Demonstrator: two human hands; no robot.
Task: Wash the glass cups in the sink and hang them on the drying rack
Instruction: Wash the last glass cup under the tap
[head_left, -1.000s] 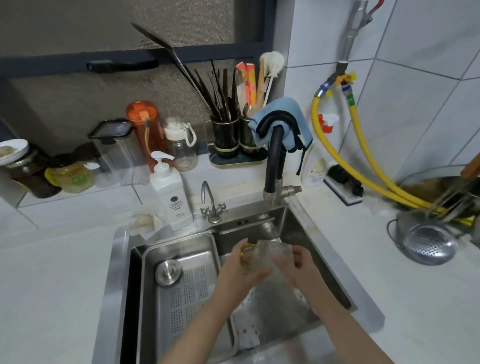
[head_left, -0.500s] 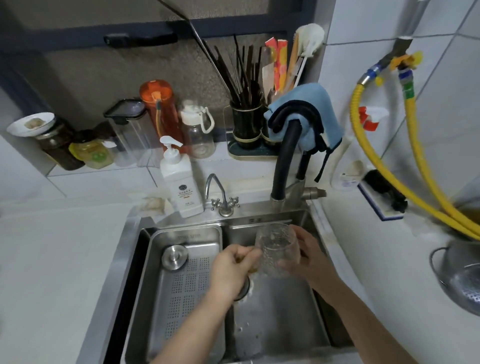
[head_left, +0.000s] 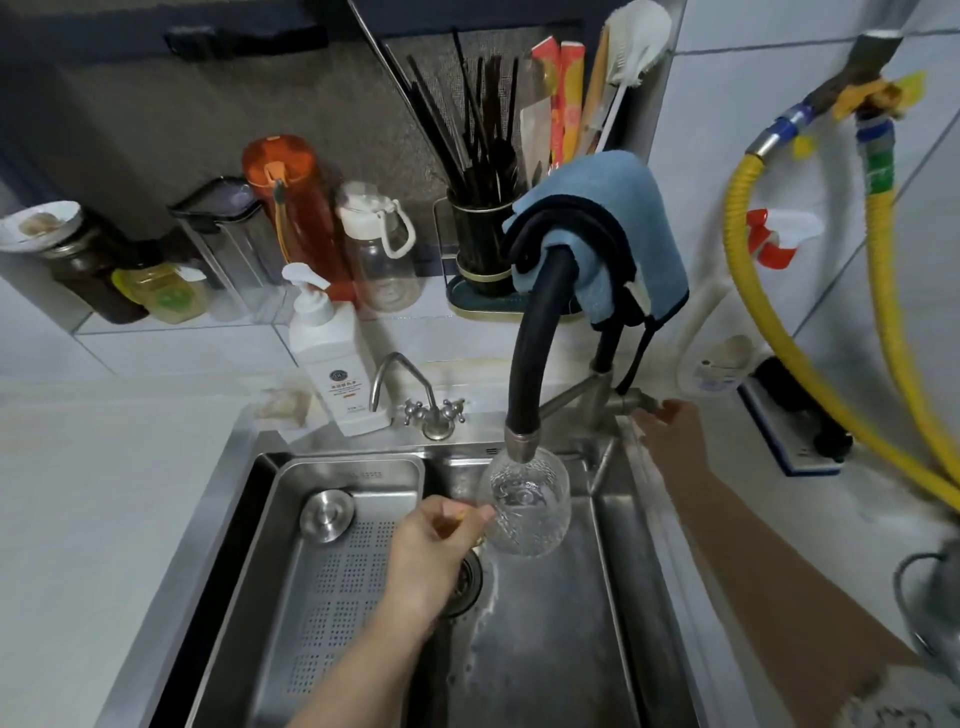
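A clear textured glass cup (head_left: 530, 506) with a yellowish handle sits right under the black faucet spout (head_left: 522, 447), over the steel sink (head_left: 613, 597). My left hand (head_left: 428, 551) grips the cup by its handle from the left. Water lies in the cup and runs down toward the drain (head_left: 467, 582). My right hand (head_left: 667, 423) rests on the faucet lever (head_left: 631, 401) at the sink's back right corner, fingers curled around it. No drying rack is visible.
A perforated steel tray with a round lid (head_left: 328, 514) fills the sink's left half. A white soap pump bottle (head_left: 332, 358) and small tap (head_left: 431, 410) stand behind. Jars, bottles and a utensil holder (head_left: 480, 244) line the ledge. Yellow hoses (head_left: 769, 322) hang at right.
My right hand left the cup and moved to the faucet lever. My left hand brought the cup up under the spout, and water now shows in it.
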